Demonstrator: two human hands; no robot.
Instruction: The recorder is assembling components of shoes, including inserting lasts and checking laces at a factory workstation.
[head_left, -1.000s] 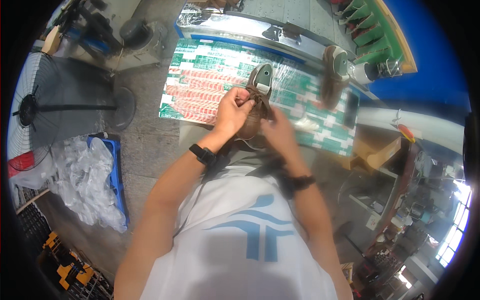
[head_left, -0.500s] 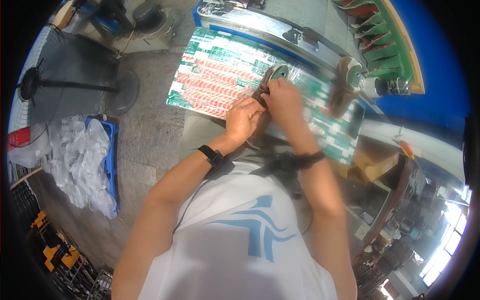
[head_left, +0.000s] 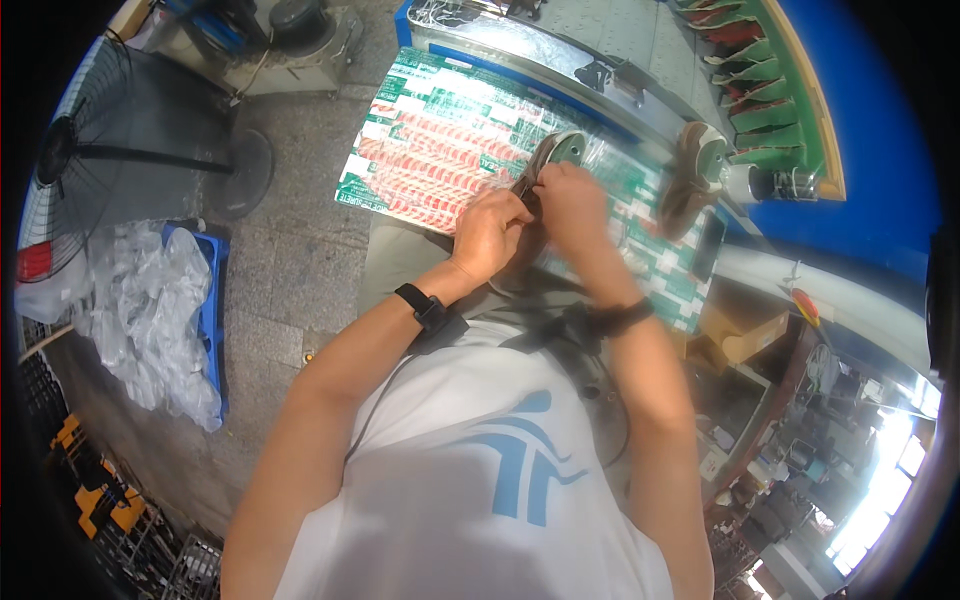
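While both hands meet over it, a brown low-cut shoe with a pale rim and a green insole lies between and beneath their fingers, its open heel end pointing away from the person and its front part toward the body. The left hand is at the shoe's left side, its fingers curled and the thumb drawn in close to the middle of the upper. The right hand comes over the right side, a little farther toward the heel, with its bent fingertips just below the opening. Each grip is gathered in at the shoe, the two sets of fingertips near each other; because the fingers cover the spot and the right hand is blurred, I cannot tell what either one pinches. Much of the shoe's front is hidden under the hands, at the near edge of the tabletop, which has a green, white and red printed covering under shiny clear plastic. A second brown shoe with a green insole is at the tabletop's right part, apart from both hands. Near it is a flat, dark rectangular object.
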